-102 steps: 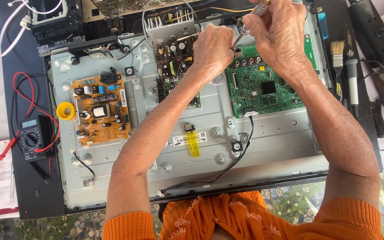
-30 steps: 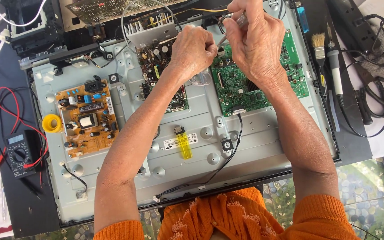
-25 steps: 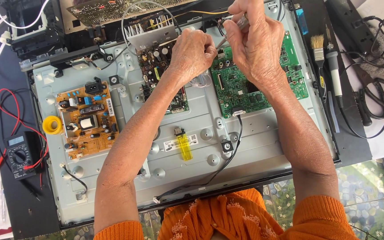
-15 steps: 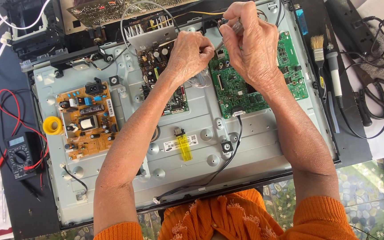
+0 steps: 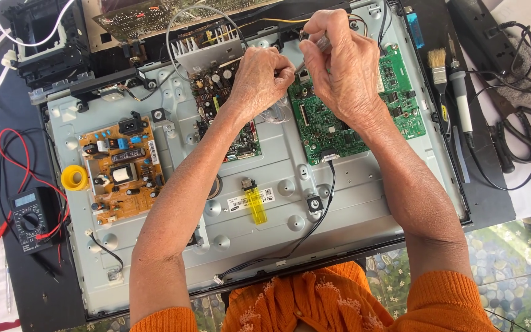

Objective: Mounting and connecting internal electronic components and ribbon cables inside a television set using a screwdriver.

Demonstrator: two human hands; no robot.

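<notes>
Hands meet over the top edge of the green circuit board (image 5: 364, 104) on the grey metal chassis (image 5: 278, 203). Right hand (image 5: 345, 67) pinches a thin tool (image 5: 314, 48), tip angled down-left; left hand (image 5: 262, 77), fingers curled shut, rests just beside it, its grip contents hidden.

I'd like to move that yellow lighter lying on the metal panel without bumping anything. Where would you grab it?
Take the yellow lighter by its long plastic body, pinching the two long sides from above. It lies flat on the grey metal panel with its metal head pointing away from the person, and bare panel on both sides leaves finger room. Come from the near edge, since the left hand and right hand work farther up.
</notes>
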